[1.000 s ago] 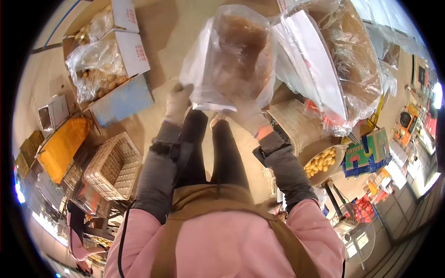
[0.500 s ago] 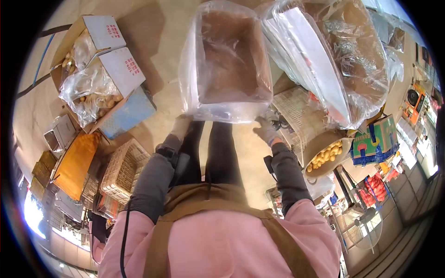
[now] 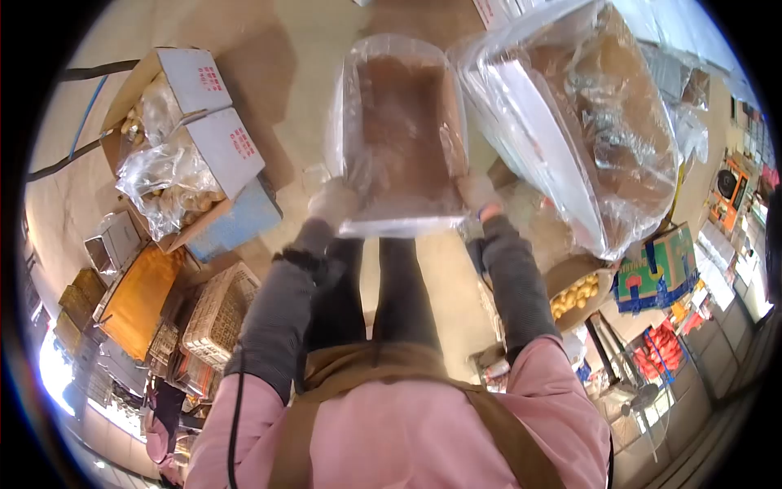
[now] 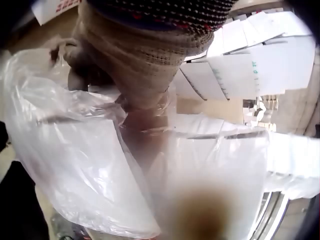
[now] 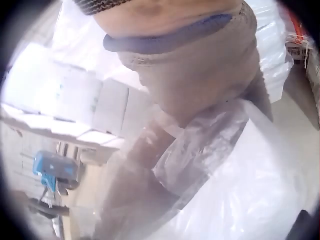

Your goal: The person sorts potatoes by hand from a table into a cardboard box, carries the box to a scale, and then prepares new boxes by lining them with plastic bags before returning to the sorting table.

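Observation:
A white cardboard box with a clear plastic liner folded over its walls is held in front of the legs; its brown inside shows bare. My gloved left hand grips its left side near the close corner. On the opposite side my gloved right hand holds the wall through the plastic. Both wrist views show the left glove and the right glove bent over the lined rim, fingertips partly hidden by plastic and the box wall.
Another larger-looking lined box stands close on the right. To the left, open boxes hold potato-like produce under plastic, on a blue box. A tan crate sits lower left; a container of yellow produce and a green banana box are lower right.
The hands have moved from the box's near edge and corners to its left and right sides. The box now appears lower in the head view, nearer the body.

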